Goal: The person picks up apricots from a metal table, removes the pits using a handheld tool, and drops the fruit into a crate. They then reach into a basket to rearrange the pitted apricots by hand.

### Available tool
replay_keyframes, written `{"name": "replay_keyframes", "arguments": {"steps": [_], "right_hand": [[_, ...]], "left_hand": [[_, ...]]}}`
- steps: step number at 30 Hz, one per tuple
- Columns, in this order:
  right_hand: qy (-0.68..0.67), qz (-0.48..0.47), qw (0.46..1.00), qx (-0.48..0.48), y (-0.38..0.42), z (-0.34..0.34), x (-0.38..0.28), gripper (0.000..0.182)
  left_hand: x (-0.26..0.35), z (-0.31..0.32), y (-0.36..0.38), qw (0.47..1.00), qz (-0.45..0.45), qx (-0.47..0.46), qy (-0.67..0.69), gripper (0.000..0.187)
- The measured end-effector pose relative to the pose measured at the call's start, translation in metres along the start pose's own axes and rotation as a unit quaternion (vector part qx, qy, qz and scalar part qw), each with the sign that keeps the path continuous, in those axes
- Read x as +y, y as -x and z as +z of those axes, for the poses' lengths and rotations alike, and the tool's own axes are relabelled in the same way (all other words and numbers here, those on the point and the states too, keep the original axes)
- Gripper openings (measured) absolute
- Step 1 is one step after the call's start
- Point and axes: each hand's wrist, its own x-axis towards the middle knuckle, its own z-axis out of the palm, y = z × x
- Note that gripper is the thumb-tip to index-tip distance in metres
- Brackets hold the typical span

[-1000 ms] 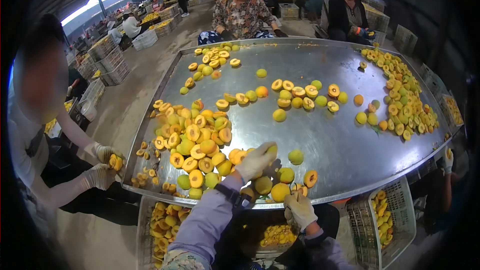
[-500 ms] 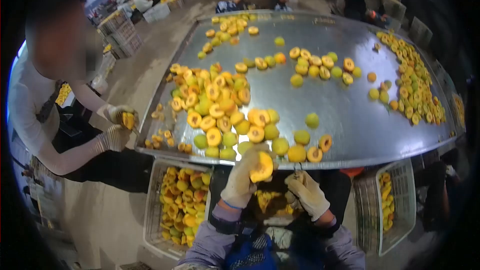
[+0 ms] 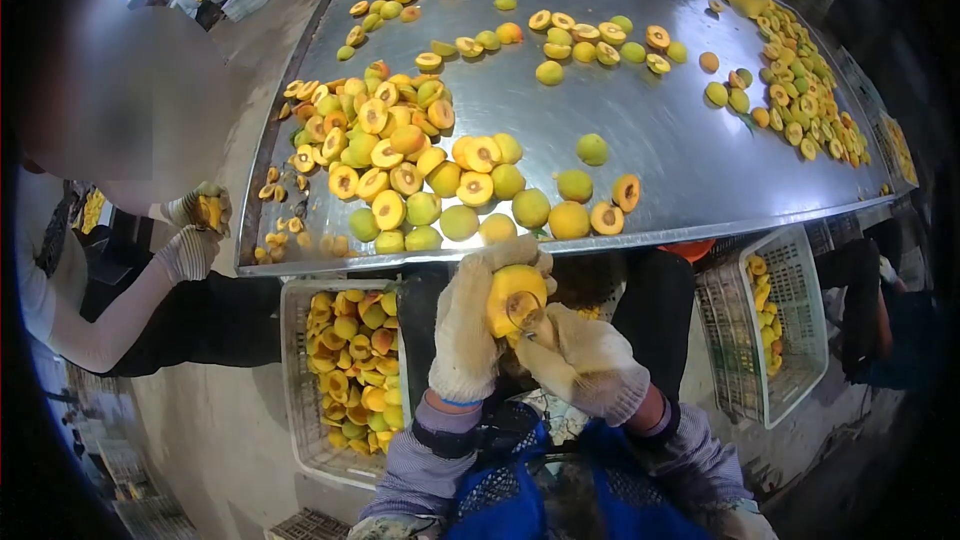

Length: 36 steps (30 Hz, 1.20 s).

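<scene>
Nearside of silver metal table (image 3: 690, 165): left white-gloved hand (image 3: 466, 318) grips round yellow peach half (image 3: 510, 290), right white-gloved hand (image 3: 592, 362) pinches thin curved metal tool (image 3: 523, 320) against it. I'd brace peach half, keep tool shallow.

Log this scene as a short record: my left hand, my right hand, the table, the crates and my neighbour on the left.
Left hand: gloved, holding a cut yellow fruit
Right hand: gloved, gripping a thin tool against that fruit
Metal table: whole fruits and halved fruits, heaped at left and right, scattered between
Left crate: filled with fruit pieces
Right crate: yellow fruit inside
Neighbour's hands: gloved, holding a fruit piece
</scene>
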Motion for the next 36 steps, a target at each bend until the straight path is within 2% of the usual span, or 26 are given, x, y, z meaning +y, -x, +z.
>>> {"name": "replay_keyframes", "arguments": {"steps": [1,2,4,6,8,9,10,11,12,13,14,15,16,17,18,19,20,22,26,28,29,31,32,34,35,36], "right_hand": [[-0.046,0.06,0.997,-0.009,0.0,0.001,-0.001,0.029],[-0.048,0.063,0.997,-0.01,0.002,0.005,0.003,0.029],[-0.043,-0.075,0.996,-0.004,0.004,0.012,0.014,0.024],[-0.071,-0.109,0.991,0.011,0.008,0.012,0.01,0.022],[-0.099,-0.144,0.984,0.025,0.01,0.008,0.004,0.021],[-0.174,-0.091,0.98,-0.041,0.011,0.004,0.0,0.022],[-0.246,-0.038,0.963,-0.106,0.011,0.0,-0.003,0.024],[-0.247,-0.037,0.963,-0.106,0.009,-0.003,-0.005,0.024],[-0.291,0.044,0.946,-0.133,0.007,-0.006,-0.007,0.025],[-0.332,0.125,0.921,-0.158,0.007,-0.009,-0.009,0.026],[-0.333,0.124,0.922,-0.155,0.009,-0.01,-0.01,0.026],[-0.368,0.115,0.913,-0.135,0.012,-0.011,-0.011,0.028],[-0.403,0.104,0.902,-0.115,0.013,-0.012,-0.011,0.03],[-0.406,0.104,0.901,-0.114,0.012,-0.012,-0.008,0.03],[-0.425,0.109,0.882,-0.17,0.011,-0.013,-0.001,0.029],[-0.441,0.114,0.861,-0.226,0.01,-0.012,0.004,0.028],[-0.441,0.117,0.86,-0.229,0.013,-0.007,0.005,0.028],[-0.513,0.06,0.849,-0.111,0.025,0.007,0.008,0.028],[-0.527,0.09,0.828,-0.168,0.028,0.011,0.03,0.032],[-0.563,0.07,0.794,-0.216,0.029,0.017,0.041,0.03],[-0.565,0.072,0.793,-0.215,0.029,0.021,0.047,0.03],[-0.491,0.042,0.84,-0.227,0.03,0.026,0.06,0.025],[-0.492,0.043,0.839,-0.226,0.032,0.028,0.062,0.025],[-0.585,0.003,0.786,-0.2,0.039,0.035,0.067,0.019],[-0.586,0.004,0.785,-0.2,0.042,0.04,0.072,0.019],[-0.652,0.068,0.723,-0.219,0.045,0.046,0.078,0.019]], "left_hand": [[0.002,0.003,0.002,1.0,0.006,-0.005,0.005,0.052],[0.003,0.007,0.005,1.0,0.011,-0.01,0.01,0.05],[0.005,0.012,0.007,0.999,0.036,-0.019,-0.019,0.05],[0.01,0.015,0.009,0.997,0.058,-0.028,-0.048,0.049],[0.023,0.013,0.009,0.969,0.086,-0.094,-0.212,0.048],[0.034,0.012,0.005,0.969,0.084,-0.096,-0.212,0.048],[0.046,0.011,-0.002,0.947,0.064,-0.15,-0.278,0.049],[0.052,0.01,-0.005,0.917,0.044,-0.202,-0.341,0.05],[0.05,0.01,-0.004,0.917,0.044,-0.202,-0.34,0.05],[0.046,0.012,-0.003,0.954,0.016,-0.174,-0.243,0.061],[0.041,0.015,-0.002,0.979,-0.013,-0.145,-0.143,0.073],[0.041,0.027,0.008,0.99,-0.01,-0.09,-0.105,0.083],[0.033,0.026,0.013,0.99,-0.011,-0.092,-0.105,0.083],[0.025,0.025,0.018,0.992,0.034,-0.09,-0.086,0.062],[0.021,0.024,0.02,0.991,0.078,-0.088,-0.065,0.042],[0.019,0.025,0.024,0.995,0.06,-0.055,-0.057,0.036],[0.021,0.024,0.023,0.995,0.059,-0.052,-0.056,0.036],[0.027,0.02,0.019,0.971,0.068,-0.071,-0.219,0.028],[0.028,0.023,0.018,0.975,0.058,-0.064,-0.204,0.024],[0.026,0.023,0.017,0.938,0.135,-0.074,-0.311,0.035],[0.026,0.022,0.017,0.938,0.132,-0.075,-0.31,0.035],[0.028,0.017,0.015,0.952,0.099,-0.123,-0.263,0.024],[0.028,0.015,0.014,0.952,0.097,-0.123,-0.263,0.024],[0.026,0.012,0.01,0.913,0.192,-0.203,-0.299,0.028],[0.025,0.012,0.011,0.913,0.191,-0.203,-0.299,0.028],[0.023,0.013,0.012,0.929,0.155,-0.207,-0.264,0.032]]}}
